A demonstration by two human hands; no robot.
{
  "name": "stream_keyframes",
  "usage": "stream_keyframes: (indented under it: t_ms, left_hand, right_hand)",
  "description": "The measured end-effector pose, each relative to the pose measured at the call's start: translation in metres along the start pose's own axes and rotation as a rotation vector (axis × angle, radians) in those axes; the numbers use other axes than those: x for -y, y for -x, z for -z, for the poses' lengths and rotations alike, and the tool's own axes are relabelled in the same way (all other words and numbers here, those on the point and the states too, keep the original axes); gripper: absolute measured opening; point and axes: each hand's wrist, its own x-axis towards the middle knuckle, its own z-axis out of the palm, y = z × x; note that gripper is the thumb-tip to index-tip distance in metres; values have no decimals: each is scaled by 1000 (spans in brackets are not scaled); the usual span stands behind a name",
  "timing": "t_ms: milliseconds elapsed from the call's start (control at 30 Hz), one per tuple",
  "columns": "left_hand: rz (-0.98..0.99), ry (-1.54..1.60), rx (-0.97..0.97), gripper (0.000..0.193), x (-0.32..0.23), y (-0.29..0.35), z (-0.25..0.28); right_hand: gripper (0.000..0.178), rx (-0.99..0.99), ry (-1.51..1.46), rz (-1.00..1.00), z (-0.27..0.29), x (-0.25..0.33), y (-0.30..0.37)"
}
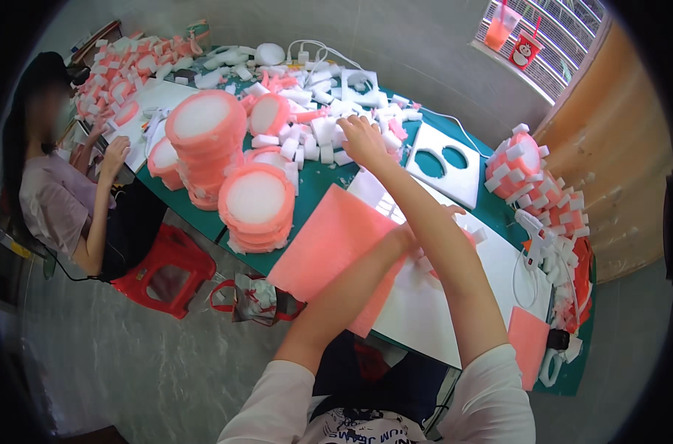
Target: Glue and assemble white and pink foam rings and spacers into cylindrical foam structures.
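My arms cross over the worktable. My right hand reaches over a heap of small white foam blocks, its fingers bent but apart, with nothing visible in them. Under my right forearm, my left hand is mostly hidden. It is at a pink foam piece with small white blocks on it and seems to hold it; only fingertips show past the forearm. A pink foam sheet lies beneath my left forearm, overhanging the table's front edge. Under the hands is a white board.
Stacks of pink-rimmed white foam discs stand left. A white foam panel with two round holes lies behind. At right are block-studded pink pieces, a glue gun and a cable. Another person sits left on a red stool.
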Motion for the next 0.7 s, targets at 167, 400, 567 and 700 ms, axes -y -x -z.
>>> stream_keyframes:
  t_ms: [167, 400, 567, 700]
  left_hand:
    - [20, 14, 16, 68, -4, 2, 3]
    - [-63, 170, -6, 59, -11, -3, 6]
    - [4, 60, -23, 61, 5, 3, 9]
    - [-5, 120, -26, 68, -6, 5, 11]
  right_hand:
    - [19, -18, -242, 36, 0, -15, -8]
    - [22, -40, -965, -322, 54, -30, -1]
    - [24, -207, -1471, -497, 110, -32, 17]
    - [28, -193, -1610, -597, 123, -43, 28]
